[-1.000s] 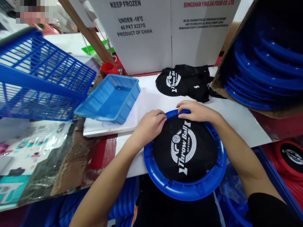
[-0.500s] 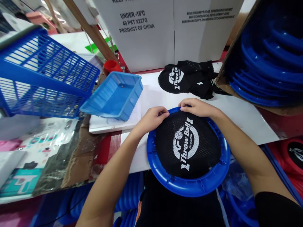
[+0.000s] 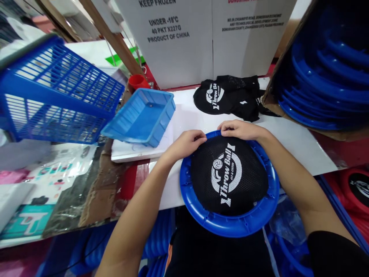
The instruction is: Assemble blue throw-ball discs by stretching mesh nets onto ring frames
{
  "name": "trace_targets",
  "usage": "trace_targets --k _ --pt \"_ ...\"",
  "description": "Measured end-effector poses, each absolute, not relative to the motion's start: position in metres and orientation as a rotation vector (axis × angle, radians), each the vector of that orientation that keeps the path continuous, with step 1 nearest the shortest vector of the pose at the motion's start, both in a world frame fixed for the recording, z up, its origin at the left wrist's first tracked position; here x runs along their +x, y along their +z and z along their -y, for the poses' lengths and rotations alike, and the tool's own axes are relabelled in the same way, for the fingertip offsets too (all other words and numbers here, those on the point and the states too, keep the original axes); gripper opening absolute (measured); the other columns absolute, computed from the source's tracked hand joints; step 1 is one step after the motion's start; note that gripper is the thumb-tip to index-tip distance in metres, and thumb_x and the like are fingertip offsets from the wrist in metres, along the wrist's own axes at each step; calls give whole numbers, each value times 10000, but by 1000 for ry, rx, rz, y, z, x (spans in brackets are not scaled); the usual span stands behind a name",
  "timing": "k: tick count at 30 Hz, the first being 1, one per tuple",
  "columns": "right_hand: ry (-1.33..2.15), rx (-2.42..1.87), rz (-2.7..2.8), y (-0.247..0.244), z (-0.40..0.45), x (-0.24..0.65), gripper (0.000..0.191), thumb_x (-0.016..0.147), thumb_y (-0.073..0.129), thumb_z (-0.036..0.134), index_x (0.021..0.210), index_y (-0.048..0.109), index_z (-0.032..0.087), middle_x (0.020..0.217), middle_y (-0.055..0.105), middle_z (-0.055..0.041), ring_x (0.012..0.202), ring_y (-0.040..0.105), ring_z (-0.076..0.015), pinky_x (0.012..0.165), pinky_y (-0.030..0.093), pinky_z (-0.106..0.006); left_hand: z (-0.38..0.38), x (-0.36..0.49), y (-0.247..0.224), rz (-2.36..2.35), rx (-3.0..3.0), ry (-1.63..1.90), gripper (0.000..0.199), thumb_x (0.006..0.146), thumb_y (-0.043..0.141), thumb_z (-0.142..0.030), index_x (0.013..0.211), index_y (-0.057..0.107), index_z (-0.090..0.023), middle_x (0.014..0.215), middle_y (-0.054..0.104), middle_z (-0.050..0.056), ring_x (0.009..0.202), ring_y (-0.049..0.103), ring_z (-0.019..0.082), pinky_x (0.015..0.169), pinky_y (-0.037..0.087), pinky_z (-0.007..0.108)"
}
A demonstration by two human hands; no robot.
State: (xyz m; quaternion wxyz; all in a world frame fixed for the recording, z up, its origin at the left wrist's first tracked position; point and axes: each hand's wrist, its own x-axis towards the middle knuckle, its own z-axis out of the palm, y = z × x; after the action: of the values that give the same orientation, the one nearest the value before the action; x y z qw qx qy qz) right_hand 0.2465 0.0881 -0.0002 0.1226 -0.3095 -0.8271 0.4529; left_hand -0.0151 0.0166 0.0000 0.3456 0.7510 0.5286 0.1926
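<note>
A blue plastic ring (image 3: pixel 230 227) rests between the white tabletop and my lap, and a black mesh disc (image 3: pixel 250 181) printed "Throw Ball" lies inside it. My left hand (image 3: pixel 190 143) pinches the mesh edge against the ring's far rim, left of its top. Just to the right, my right hand (image 3: pixel 235 129) is closed on the same rim, with thumb and fingers over the mesh edge. Beyond the ring lies a loose pile of black mesh pieces (image 3: pixel 230 96), the front one with the same print.
A blue tray (image 3: pixel 141 115), a red cup (image 3: pixel 138 81) and a blue slatted basket (image 3: pixel 60 90) stand at the left. At the upper right a cardboard box holds stacked blue rings (image 3: pixel 319 88). A white carton (image 3: pixel 184 57) stands behind the table.
The view has shifted slightly. Both hands keep their hold at the far rim, and the ring's near edge sits slightly higher in the picture.
</note>
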Motion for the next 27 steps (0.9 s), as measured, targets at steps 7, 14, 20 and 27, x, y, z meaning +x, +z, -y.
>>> trace_targets --k 7,14,20,27 --pt "1132 -1052 2400 -5 -80 234 167 921 609 360 874 676 215 1075 738 -87 1029 650 -260 998 484 -418 -18 -18 0 -1363 1951 473 170 930 587 -254 879 731 -179 870 761 43 804 655 196 770 491 339" --pt "1153 -989 2419 -4 -82 237 195 935 609 377 897 680 199 1034 728 -85 994 652 -250 967 500 -408 -13 -6 1 -1357 2026 643 215 993 582 -310 941 754 -191 966 777 62 906 692 220 867 533 372" --pt "994 -1028 2467 -6 -81 231 128 933 605 285 841 650 208 962 710 -70 948 630 -229 926 487 -380 -17 9 -1 -1381 1985 704 159 945 623 -214 885 769 -191 968 795 60 943 709 219 924 540 361" --pt "949 -1005 2497 -7 -81 229 125 918 624 251 801 638 209 940 701 -66 912 622 -222 892 482 -367 -25 7 0 -1407 1834 619 180 922 648 -247 868 802 -171 917 820 60 875 720 217 883 542 348"
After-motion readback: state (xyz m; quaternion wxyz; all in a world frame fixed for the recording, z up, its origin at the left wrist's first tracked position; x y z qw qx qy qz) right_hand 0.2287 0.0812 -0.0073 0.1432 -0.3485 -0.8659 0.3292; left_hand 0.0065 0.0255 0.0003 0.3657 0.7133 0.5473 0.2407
